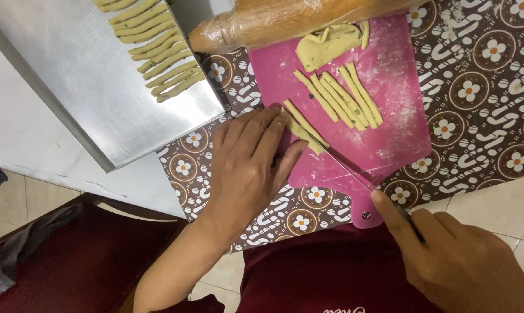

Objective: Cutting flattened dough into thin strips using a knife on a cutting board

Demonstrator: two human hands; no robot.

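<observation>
here we note left hand [247,168] flat, fingers extended, fingertips pressing dough strip [304,131] on pink cutting board [389,139]. right hand [459,264] closed around knife [354,168], index finger along spine, blade tip at same strip. more cut strips [346,97] mid-board; uncut dough piece [325,43] beside rolling pin [285,20]. metal tray [88,87] with laid-out strips [157,55] sits left on patterned surface [482,87].

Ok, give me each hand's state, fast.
Left hand: open, fingers flat on a dough strip on the pink cutting board.
Right hand: closed on a knife.
</observation>
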